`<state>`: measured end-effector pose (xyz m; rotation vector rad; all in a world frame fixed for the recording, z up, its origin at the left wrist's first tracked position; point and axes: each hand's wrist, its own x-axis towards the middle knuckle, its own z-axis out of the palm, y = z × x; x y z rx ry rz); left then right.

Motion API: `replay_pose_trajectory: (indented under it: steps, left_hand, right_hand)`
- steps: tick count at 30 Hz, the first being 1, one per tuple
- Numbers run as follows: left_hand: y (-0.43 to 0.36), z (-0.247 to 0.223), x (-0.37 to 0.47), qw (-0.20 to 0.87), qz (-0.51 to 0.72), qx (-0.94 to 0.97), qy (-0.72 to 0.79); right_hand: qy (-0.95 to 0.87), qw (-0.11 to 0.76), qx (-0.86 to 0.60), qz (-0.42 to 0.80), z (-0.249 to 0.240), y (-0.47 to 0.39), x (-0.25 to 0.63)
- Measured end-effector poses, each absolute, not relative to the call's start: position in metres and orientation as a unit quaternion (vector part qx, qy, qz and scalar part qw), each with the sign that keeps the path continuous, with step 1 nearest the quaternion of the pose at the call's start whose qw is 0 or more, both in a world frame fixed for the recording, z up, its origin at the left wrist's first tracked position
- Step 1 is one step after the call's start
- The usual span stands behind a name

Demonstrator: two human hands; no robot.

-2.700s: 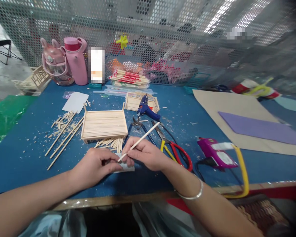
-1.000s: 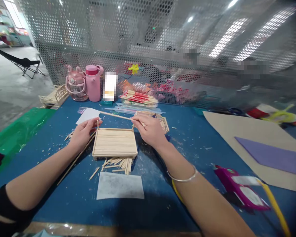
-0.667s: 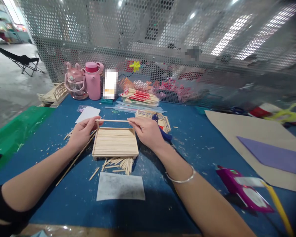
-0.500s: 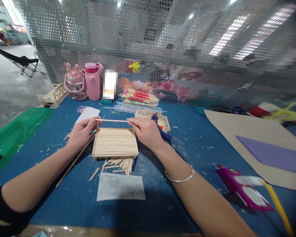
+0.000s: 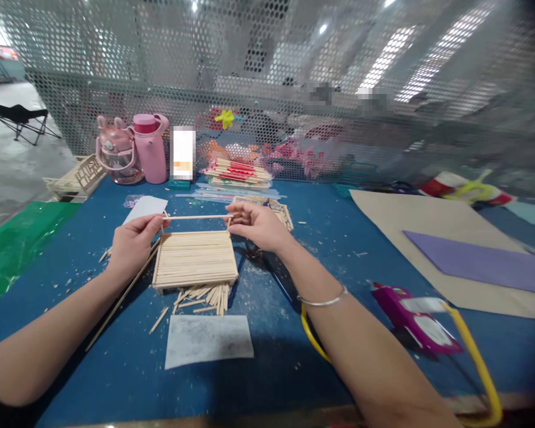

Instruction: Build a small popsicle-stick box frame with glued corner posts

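A thin wooden stick (image 5: 198,217) lies level above the far edge of a small platform of wooden sticks (image 5: 196,255), with short upright sticks at its far corners. My left hand (image 5: 134,241) pinches the stick's left end at the far left corner. At the right corner my right hand (image 5: 261,227) has its fingers and thumb apart around the stick's end and the upright; whether a fingertip touches them I cannot tell. Several short cut sticks (image 5: 209,297) lie in front of the platform. A longer stick (image 5: 120,300) slants beside my left forearm.
A white paper (image 5: 208,340) lies in front. Pink bottles (image 5: 149,148) and bundled red-marked sticks (image 5: 238,173) stand at the back, before a perforated metal screen (image 5: 258,71). To the right are a magenta device (image 5: 414,318), brown board (image 5: 383,220) and purple sheet (image 5: 477,261).
My right hand's fingers have spread from their pinch on the stick's right end. My left hand keeps its hold. The whole view has shifted, so things appear farther left.
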<state>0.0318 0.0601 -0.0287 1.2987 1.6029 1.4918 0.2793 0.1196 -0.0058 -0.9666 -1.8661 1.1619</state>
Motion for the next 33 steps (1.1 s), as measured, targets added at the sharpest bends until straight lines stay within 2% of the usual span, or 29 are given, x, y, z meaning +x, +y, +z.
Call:
replay_pose_trajectory:
  steps: [11,16,23,29,33]
  left_hand:
    - [0.06,-0.03,0.032,0.28,0.559,0.494,0.604]
    - [0.059,-0.028,0.033,0.282,0.557,0.49,0.609]
    - [0.059,-0.026,0.034,0.285,0.56,0.486,0.607]
    - [0.06,-0.028,0.033,0.28,0.562,0.491,0.604]
    - [0.06,-0.03,0.032,0.29,0.57,0.485,0.597]
  right_hand:
    - [-0.767,0.381,-0.417,0.306,-0.002,0.116,0.279]
    - [-0.735,0.405,-0.402,0.365,-0.007,0.118,0.279]
    - [-0.732,0.406,-0.404,0.369,-0.01,0.121,0.28]
    - [-0.712,0.41,-0.355,0.446,-0.015,0.123,0.284]
    - [-0.712,0.413,-0.352,0.446,-0.014,0.122,0.283]
